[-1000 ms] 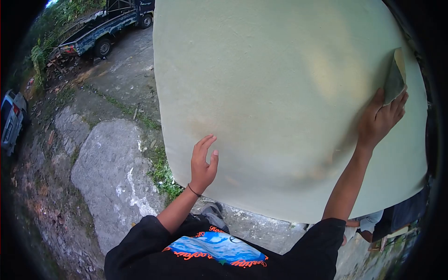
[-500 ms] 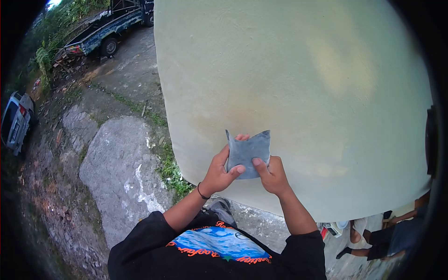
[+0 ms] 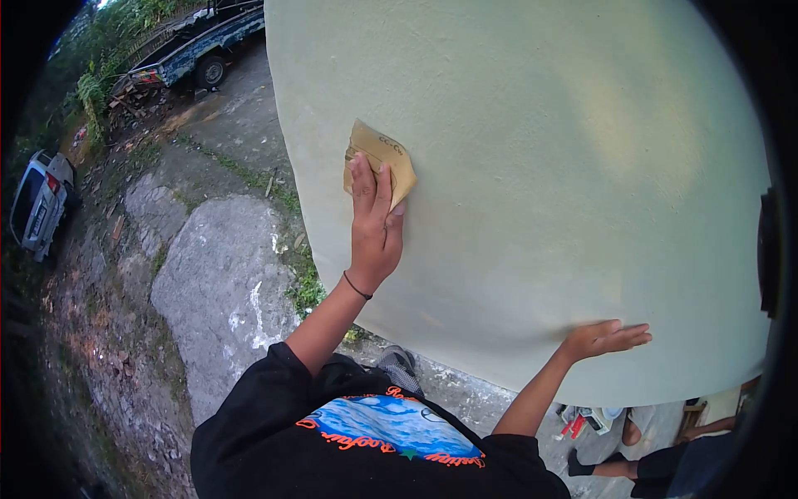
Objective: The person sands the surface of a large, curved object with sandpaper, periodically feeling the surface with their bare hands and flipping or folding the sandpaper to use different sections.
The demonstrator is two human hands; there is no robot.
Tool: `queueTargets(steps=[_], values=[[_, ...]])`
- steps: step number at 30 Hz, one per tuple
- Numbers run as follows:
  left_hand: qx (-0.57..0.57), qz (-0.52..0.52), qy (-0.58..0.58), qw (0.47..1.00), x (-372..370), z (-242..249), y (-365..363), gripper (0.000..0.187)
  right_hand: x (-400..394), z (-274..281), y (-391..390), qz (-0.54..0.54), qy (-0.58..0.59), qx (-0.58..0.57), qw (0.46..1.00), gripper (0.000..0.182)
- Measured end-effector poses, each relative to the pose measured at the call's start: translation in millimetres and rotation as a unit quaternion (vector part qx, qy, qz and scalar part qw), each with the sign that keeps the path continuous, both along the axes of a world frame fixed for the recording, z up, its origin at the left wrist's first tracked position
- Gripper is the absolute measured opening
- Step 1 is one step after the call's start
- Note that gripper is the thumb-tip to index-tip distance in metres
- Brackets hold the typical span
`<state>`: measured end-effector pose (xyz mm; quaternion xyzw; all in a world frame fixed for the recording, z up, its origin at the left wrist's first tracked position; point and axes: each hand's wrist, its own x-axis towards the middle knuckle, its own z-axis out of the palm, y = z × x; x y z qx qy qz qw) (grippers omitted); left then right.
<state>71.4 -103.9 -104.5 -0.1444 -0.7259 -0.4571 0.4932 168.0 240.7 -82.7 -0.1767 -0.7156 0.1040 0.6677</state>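
Your left hand [image 3: 376, 237] has the folded tan sheet [image 3: 391, 156] toward twelve o'clock, its fingers [image 3: 363, 185] extended and nearly closed up over it. The sheet's upper corner juts past them; that unsupported flap could catch or crease, I'd judge, if you push it corner-first. With much of the paper beyond your fingertips, pressure may be uneven, and a light hold could let it slip. Toward nine o'clock the pale surface [image 3: 515, 208] ends near the sheet, so a wide sweep could run off and snag the edge. At four o'clock your right hand [image 3: 605, 339] is open and empty; you cannot count on it for bracing, since its contact with the surface is unclear.
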Motion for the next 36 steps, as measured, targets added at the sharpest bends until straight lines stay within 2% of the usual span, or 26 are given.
queueTargets(steps=[1, 2, 4, 7, 9, 12, 13, 14, 15, 18, 23, 26, 29, 32, 35, 36], values=[[-0.059, 0.013, 0.009, 0.998, -11, 0, 3, 0.056, -3, -8, 5, -0.042, -0.005, 0.046, 0.998, 0.053], [-0.061, 0.013, 0.007, 0.998, -26, 1, 3, 0.056, -8, -13, 12, -0.084, -0.010, 0.092, 0.992, 0.054], [-0.065, 0.072, 0.090, 0.991, -46, 27, -5, 0.055, -11, -14, 12, -0.073, -0.010, 0.066, 0.995, 0.056], [-0.055, 0.097, 0.094, 0.989, -60, 74, -12, 0.058, -13, -12, 10, -0.054, -0.005, 0.087, 0.995, 0.055], [0.030, 0.075, 0.119, 0.990, -64, 84, -9, 0.059, -16, -10, 5, -0.050, 0.035, 0.106, 0.992, 0.055], [0.004, 0.047, 0.099, 0.994, -50, 53, 8, 0.060, -13, -6, -1, -0.081, 0.016, 0.102, 0.991, 0.054], [-0.020, 0.028, 0.102, 0.994, -44, 25, 18, 0.061, -14, -7, 0, -0.081, 0.013, 0.101, 0.991, 0.054], [-0.093, 0.057, 0.077, 0.991, -34, -9, 24, 0.062, -16, -8, 2, -0.065, 0.033, 0.098, 0.992, 0.054], [-0.113, 0.065, 0.044, 0.991, -26, -45, 33, 0.060, -18, -8, 3, -0.052, 0.057, 0.094, 0.993, 0.053], [-0.109, 0.048, 0.049, 0.992, -25, -45, 31, 0.057, -12, -5, 1, -0.102, 0.015, 0.117, 0.988, 0.053], [-0.058, 0.057, 0.141, 0.987, -55, 85, 1, 0.053, -14, -6, 1, -0.089, 0.025, 0.111, 0.989, 0.053], [-0.031, 0.077, 0.174, 0.981, -62, 110, 5, 0.054, -15, -11, 6, -0.071, 0.042, 0.104, 0.991, 0.053], [-0.084, 0.074, 0.119, 0.987, -45, 63, 22, 0.058, -16, -12, 9, -0.058, 0.053, 0.095, 0.992, 0.052], [-0.195, 0.061, 0.060, 0.977, -20, -43, 43, 0.063, -14, -15, 12, -0.041, 0.046, 0.090, 0.994, 0.053], [-0.213, 0.053, 0.078, 0.972, -23, -31, 34, 0.058, -12, -17, 13, -0.035, 0.036, 0.087, 0.995, 0.055], [-0.209, 0.046, 0.088, 0.973, -26, -9, 31, 0.058, -12, -17, 14, -0.042, 0.029, 0.089, 0.995, 0.055]])
